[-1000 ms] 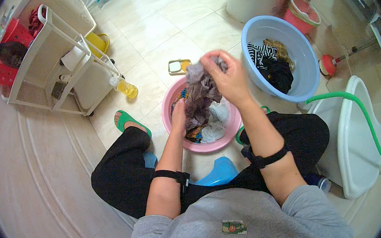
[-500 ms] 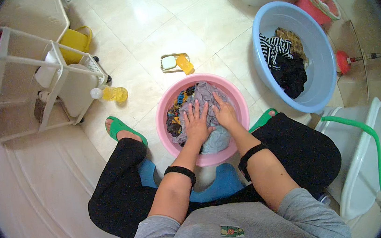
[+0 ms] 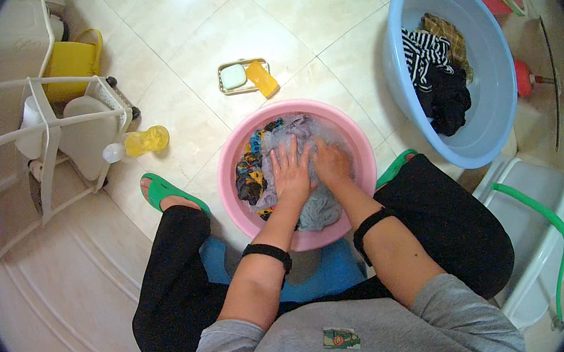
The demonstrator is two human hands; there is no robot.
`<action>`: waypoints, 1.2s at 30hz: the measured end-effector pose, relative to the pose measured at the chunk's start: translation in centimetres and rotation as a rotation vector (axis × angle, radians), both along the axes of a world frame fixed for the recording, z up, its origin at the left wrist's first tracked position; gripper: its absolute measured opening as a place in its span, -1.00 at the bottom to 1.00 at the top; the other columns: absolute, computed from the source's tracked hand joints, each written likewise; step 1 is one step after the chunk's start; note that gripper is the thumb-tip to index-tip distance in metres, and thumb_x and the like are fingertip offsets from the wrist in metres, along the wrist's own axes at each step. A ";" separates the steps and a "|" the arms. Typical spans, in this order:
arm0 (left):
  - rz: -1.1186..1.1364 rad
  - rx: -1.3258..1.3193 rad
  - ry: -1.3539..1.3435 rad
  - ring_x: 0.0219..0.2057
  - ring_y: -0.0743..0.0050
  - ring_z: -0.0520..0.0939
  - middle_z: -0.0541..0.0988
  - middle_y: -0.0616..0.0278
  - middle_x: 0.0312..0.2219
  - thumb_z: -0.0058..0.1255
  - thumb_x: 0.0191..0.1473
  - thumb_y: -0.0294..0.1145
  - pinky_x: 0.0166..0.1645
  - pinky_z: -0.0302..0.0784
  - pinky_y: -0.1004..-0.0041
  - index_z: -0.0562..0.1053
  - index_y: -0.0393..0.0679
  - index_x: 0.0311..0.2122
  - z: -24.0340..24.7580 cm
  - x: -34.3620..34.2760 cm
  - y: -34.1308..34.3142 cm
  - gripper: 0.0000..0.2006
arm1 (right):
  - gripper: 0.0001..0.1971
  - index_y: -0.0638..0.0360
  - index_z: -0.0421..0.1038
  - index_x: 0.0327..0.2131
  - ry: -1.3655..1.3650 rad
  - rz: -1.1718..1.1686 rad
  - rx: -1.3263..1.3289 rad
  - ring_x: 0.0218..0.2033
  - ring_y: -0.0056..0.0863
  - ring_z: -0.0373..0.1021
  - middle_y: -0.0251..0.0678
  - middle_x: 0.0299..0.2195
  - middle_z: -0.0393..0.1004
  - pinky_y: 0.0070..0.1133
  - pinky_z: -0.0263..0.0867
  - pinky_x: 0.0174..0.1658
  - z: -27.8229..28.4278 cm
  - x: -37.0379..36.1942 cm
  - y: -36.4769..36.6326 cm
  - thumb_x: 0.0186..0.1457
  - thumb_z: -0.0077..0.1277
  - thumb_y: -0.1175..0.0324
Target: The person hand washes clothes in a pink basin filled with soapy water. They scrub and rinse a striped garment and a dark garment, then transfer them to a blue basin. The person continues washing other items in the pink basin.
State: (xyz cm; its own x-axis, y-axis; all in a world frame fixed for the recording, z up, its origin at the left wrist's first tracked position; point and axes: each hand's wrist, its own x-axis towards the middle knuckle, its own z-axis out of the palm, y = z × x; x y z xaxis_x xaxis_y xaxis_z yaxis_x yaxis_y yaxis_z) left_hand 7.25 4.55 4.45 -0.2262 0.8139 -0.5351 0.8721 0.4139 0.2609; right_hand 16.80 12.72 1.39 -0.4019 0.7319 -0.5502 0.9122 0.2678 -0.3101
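Wet clothes fill a pink basin (image 3: 233, 216) between my feet, with water and suds at its far right. My left hand (image 3: 292, 173) lies flat on a greyish-purple cloth (image 3: 299, 129), fingers spread. Beside it, my right hand (image 3: 333, 164) presses down into the wet cloth, open, its fingers bent and partly under suds. A dark patterned garment (image 3: 251, 179) with yellow and blue is bunched at the basin's left. Near my wrists bulges a grey-blue cloth (image 3: 319, 211). Neither hand grips anything that I can see.
Beyond the basin are a soap dish (image 3: 224, 87) with a pale soap bar (image 3: 234, 76) and an orange bar (image 3: 262, 79). A bottle of yellow liquid (image 3: 147, 141) lies by a white rack (image 3: 50, 157). A blue tub (image 3: 490, 110) with clothes stands right, near a white washboard-like basin (image 3: 547, 180).
My hands have pushed the cloth lower, and water with suds now shows around it. The right fingers have sunk in and bent. The whole view has shifted slightly.
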 end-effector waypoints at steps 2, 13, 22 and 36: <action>-0.012 -0.049 0.000 0.35 -0.16 -0.05 -0.11 0.04 0.36 0.37 -0.26 -0.03 0.38 -0.30 -0.14 0.10 0.04 0.32 -0.2 0.1 0.1 0.01 | -0.57 -0.03 0.32 0.08 -0.020 0.001 -0.026 -0.32 0.04 0.50 0.09 -0.36 0.53 -0.10 0.40 -0.23 -0.5 -0.1 -0.1 0.10 -0.05 0.23; -0.058 -0.340 -0.071 0.34 0.09 0.08 -0.07 0.06 0.36 0.26 -0.12 0.06 0.40 -0.25 0.01 0.21 0.06 0.27 -0.4 -0.6 1.7 -0.16 | -0.46 0.17 0.17 0.18 -0.042 0.083 -0.011 -0.33 0.01 0.52 0.07 -0.35 0.56 -0.11 0.41 -0.21 -0.9 -0.7 -0.2 0.11 -0.12 0.29; 0.112 -0.032 -0.468 0.28 0.00 0.20 0.08 -0.06 0.30 0.21 -0.02 -0.05 0.30 0.12 0.09 0.42 -0.09 0.12 -0.4 -4.1 0.9 -0.40 | -0.57 0.20 0.23 0.11 0.029 -0.014 -0.127 -0.19 0.04 0.49 0.14 -0.22 0.52 -0.13 0.33 -0.02 -0.1 -1.6 1.9 0.16 -0.22 0.36; 1.428 0.012 -1.499 -0.26 0.09 0.65 0.59 -0.15 -0.26 -0.53 0.27 0.26 -0.13 0.62 0.27 0.41 -0.43 -0.10 4.7 0.4 -6.3 -0.23 | -0.80 0.16 0.49 -0.27 0.830 -0.251 0.022 -0.20 -0.11 0.48 -0.02 -0.30 0.54 -0.33 0.36 -0.12 15.8 -0.6 -2.2 0.10 0.03 0.28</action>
